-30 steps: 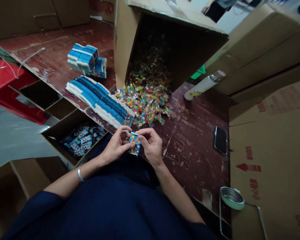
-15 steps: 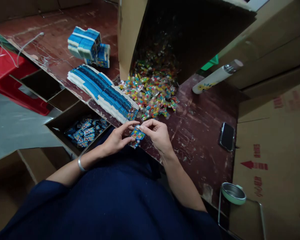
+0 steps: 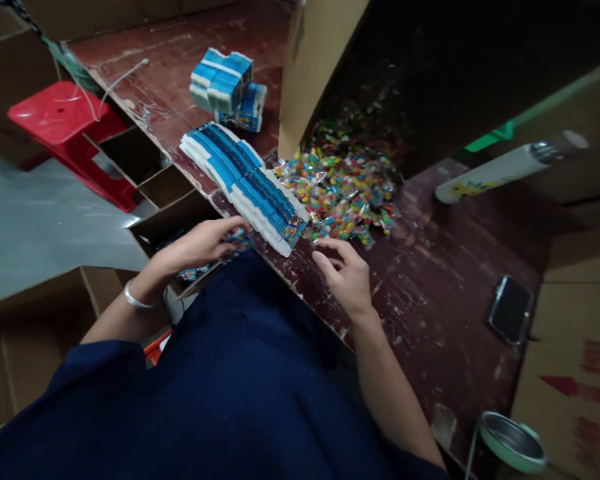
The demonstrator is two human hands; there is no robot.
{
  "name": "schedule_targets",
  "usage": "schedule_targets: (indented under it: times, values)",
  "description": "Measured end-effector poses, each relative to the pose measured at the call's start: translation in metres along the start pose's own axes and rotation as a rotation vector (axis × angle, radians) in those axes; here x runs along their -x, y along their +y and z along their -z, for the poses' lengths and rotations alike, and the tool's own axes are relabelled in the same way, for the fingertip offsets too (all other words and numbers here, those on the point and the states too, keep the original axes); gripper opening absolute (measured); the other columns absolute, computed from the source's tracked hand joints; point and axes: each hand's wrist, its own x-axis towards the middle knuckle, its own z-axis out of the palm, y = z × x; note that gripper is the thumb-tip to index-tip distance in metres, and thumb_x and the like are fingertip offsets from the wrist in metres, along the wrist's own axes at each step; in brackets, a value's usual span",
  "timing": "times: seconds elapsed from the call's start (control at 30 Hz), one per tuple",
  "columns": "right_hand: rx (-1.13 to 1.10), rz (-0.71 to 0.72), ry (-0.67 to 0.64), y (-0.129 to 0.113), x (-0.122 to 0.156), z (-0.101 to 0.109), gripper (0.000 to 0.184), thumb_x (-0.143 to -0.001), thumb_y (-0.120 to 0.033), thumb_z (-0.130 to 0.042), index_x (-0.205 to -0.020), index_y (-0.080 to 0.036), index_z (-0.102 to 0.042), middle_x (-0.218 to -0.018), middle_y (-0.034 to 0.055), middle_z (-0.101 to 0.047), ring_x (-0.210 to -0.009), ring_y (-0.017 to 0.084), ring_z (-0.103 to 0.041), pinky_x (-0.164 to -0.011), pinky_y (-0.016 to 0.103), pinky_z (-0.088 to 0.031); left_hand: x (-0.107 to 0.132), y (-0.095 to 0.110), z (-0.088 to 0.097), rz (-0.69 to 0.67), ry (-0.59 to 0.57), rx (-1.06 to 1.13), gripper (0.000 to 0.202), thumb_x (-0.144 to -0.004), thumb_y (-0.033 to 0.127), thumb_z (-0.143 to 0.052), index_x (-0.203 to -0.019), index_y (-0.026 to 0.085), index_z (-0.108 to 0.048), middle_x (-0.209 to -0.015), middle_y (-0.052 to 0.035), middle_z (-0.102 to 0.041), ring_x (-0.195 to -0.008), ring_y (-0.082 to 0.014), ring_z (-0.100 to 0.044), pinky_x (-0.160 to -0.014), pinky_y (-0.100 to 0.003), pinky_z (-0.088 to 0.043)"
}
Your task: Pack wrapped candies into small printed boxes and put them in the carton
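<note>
My left hand is over the near table edge, above the open carton. Its thumb and fingers are closed on a small blue printed packet, blurred and partly hidden. More blue packets lie in the carton below, mostly covered by my forearm. My right hand is above the table, thumb and forefinger apart, and nothing clear shows between them. Just beyond its fingertips lies a heap of clear-wrapped colourful candies. A fanned row of blue and white printed packets lies between my hands.
Strapped blue packet bundles sit farther back. A big cardboard box lies tipped around the candies. To the right are a white flask, a phone and a green-rimmed metal cup. A red stool stands at left.
My hands have separated. The left moved left with the packet, towards the carton; the right let go of it and shifted slightly right, near the candies. The view has turned a little.
</note>
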Motion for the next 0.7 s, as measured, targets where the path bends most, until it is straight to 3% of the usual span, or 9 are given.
schedule_targets:
  times: [0.07,0.17,0.3,0.4,0.5,0.7]
  values:
    - [0.123,0.103,0.001,0.006,-0.01,-0.008,0.028,-0.09,-0.04,-0.076,-0.114,-0.024,-0.073,-0.118,0.0102,-0.074,-0.107,0.028,-0.071,-0.087,0.046,-0.066,0.001,-0.006,0.016,0.027,0.066,-0.112,0.051,-0.081,0.019,-0.073,-0.132,0.025,-0.068,-0.117,-0.008,-0.072,-0.104,-0.0247,-0.067,-0.096,-0.038,-0.055]
    - [0.317,0.256,-0.107,0.01,-0.023,-0.024,0.042,-0.082,-0.034,-0.086,-0.118,-0.022,-0.069,-0.128,0.014,-0.073,-0.124,0.035,-0.066,-0.107,0.056,-0.057,-0.001,-0.004,0.016,0.056,0.126,-0.053,0.065,-0.084,0.03,-0.076,-0.146,0.023,-0.057,-0.122,-0.0106,-0.071,-0.11,-0.0263,-0.068,-0.098,-0.04,-0.055]
    - [0.43,0.28,-0.195,0.013,-0.031,-0.038,0.043,-0.078,-0.027,-0.089,-0.115,-0.02,-0.068,-0.135,0.0174,-0.071,-0.128,0.037,-0.066,-0.108,0.056,-0.055,-0.008,0.008,-0.008,0.068,0.077,0.117,0.043,-0.087,0.036,-0.075,-0.126,0.018,-0.068,-0.111,-0.0096,-0.076,-0.101,-0.0233,-0.071,-0.091,-0.036,-0.058]
    - [0.383,0.296,-0.244,0.017,-0.032,-0.034,0.029,-0.082,-0.023,-0.085,-0.106,-0.021,-0.069,-0.132,0.0147,-0.074,-0.125,0.033,-0.069,-0.108,0.05,-0.056,-0.016,0.011,-0.027,0.068,-0.014,0.266,0.027,-0.088,0.035,-0.074,-0.107,0.016,-0.07,-0.101,-0.0081,-0.076,-0.092,-0.0204,-0.072,-0.084,-0.034,-0.058]
    - [0.336,0.29,-0.261,0.02,-0.032,-0.026,0.018,-0.087,-0.023,-0.08,-0.102,-0.022,-0.07,-0.126,0.0107,-0.077,-0.12,0.029,-0.072,-0.105,0.046,-0.057,-0.023,0.009,-0.043,0.115,-0.1,0.455,0.025,-0.089,0.038,-0.073,-0.097,0.015,-0.067,-0.09,-0.006,-0.073,-0.081,-0.0173,-0.07,-0.073,-0.029,-0.058]
    - [0.502,0.297,-0.2,0.016,-0.028,-0.03,0.04,-0.084,-0.04,-0.084,-0.116,-0.022,-0.068,-0.122,0.0128,-0.076,-0.117,0.033,-0.071,-0.098,0.045,-0.058,-0.029,0.006,-0.063,0.168,-0.11,0.624,0.027,-0.087,0.038,-0.075,-0.09,0.014,-0.062,-0.085,-0.0055,-0.071,-0.082,-0.0177,-0.073,-0.067,-0.026,-0.059]
